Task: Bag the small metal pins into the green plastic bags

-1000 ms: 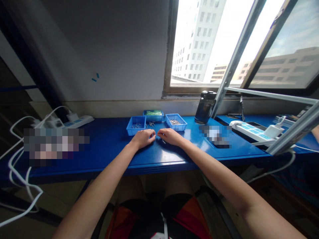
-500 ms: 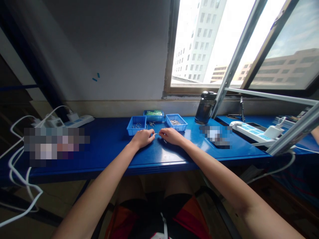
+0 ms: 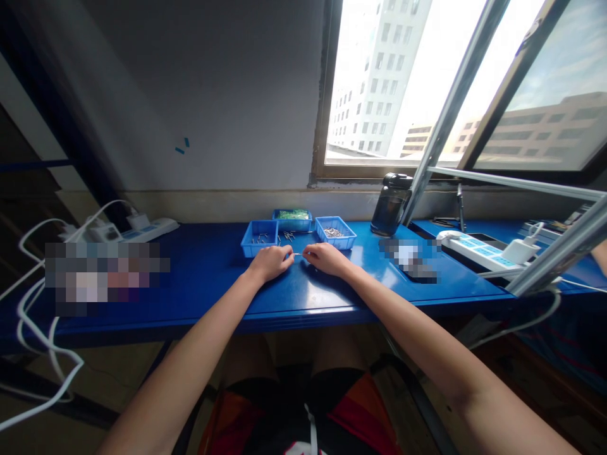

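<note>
Head cam: L hand (image 3: 274, 263) & R hand (image 3: 327, 258) both pinched narrow on 1 thin pc (image 3: 298, 254) btwn them, prob. mid-work. Loose pcs (image 3: 289, 237) beyond L hand; few in L tray (image 3: 258, 251), many in R tray (image 3: 342, 242) beyond R hand. Done vs. left: can't tell.

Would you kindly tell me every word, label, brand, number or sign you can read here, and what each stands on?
No text can be read.
Thin held piece: too small to tell.
Green bin contents: too small.
White power strip at right: any marks too small.
Black bottle: nothing legible.
</note>
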Demonstrator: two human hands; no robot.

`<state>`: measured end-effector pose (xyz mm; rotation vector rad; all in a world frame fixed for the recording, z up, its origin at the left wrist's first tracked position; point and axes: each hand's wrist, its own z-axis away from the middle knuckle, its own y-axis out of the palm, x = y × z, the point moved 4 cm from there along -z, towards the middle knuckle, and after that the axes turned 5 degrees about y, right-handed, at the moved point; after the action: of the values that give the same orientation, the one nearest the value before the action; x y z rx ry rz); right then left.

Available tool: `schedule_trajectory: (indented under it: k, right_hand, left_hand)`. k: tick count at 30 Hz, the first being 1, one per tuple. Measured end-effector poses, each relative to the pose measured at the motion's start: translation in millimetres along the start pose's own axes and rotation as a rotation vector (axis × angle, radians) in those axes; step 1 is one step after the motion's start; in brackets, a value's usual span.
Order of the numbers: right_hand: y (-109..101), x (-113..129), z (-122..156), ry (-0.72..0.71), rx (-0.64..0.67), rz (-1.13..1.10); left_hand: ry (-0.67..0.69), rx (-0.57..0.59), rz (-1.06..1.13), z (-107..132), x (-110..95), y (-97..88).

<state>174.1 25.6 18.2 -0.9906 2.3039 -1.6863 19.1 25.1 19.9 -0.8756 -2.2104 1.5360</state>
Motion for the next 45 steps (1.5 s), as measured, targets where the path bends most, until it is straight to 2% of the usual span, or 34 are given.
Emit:
schedule_trajectory:
  k: [24,35,45]
  right_hand:
    - [-3.2,2.4,1.4,0.057,0.005,0.001]
    - [0.0,-0.5,1.7,0.054,0.040,-0.004]
    - [0.5,1.4,0.4,-0.008,-0.005,-0.065]
  left_hand:
    - [0.047,0.006,0.013,-0.3,-0.8,2.6]
    - [0.088,-0.015,0.018,0.4,-2.6,0.4]
    - [0.165,-0.062,0.081,0.6,-6.4,-0.5]
